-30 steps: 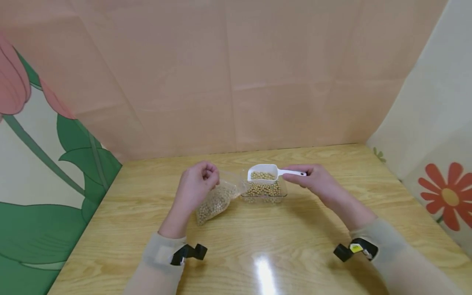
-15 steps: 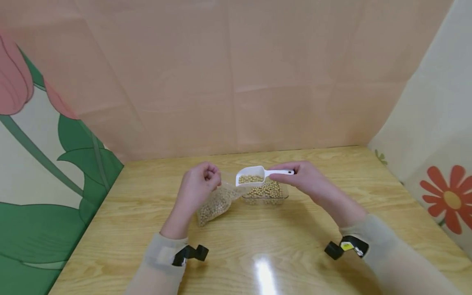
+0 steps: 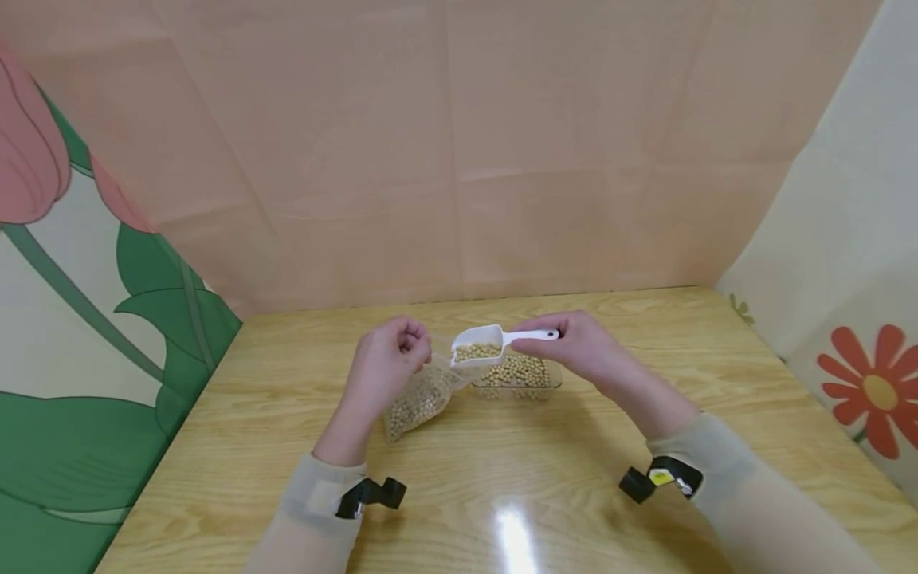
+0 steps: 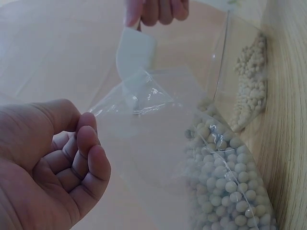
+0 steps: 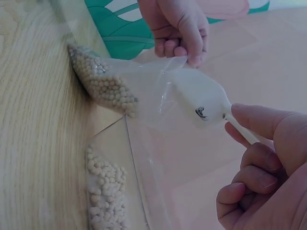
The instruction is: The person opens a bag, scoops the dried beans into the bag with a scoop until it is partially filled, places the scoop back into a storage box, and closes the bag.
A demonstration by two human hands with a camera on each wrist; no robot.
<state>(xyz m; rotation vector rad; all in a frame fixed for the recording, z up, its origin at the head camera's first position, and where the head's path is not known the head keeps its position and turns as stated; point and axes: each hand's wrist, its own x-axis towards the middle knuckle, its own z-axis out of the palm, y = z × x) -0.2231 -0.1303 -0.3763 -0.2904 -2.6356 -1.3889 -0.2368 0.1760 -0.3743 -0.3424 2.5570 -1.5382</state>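
My right hand grips the handle of a white scoop that carries small round beige beads, perhaps dried beans. The scoop's front end is at the mouth of a clear plastic bag, partly behind its film in both wrist views. My left hand pinches the bag's upper edge between thumb and forefinger. The bag's lower part, filled with the same kind of beads, rests on the table. Just right of it stands a clear box of beads, under the scoop and right hand.
The wooden table reaches back to a pink sheet. A wall with painted flowers rises on the right, and a painted tulip panel stands on the left. Each wrist wears a black camera mount.
My right hand has carried the loaded scoop leftward, from above the box to the bag's mouth. The left hand keeps its hold on the bag, almost still.
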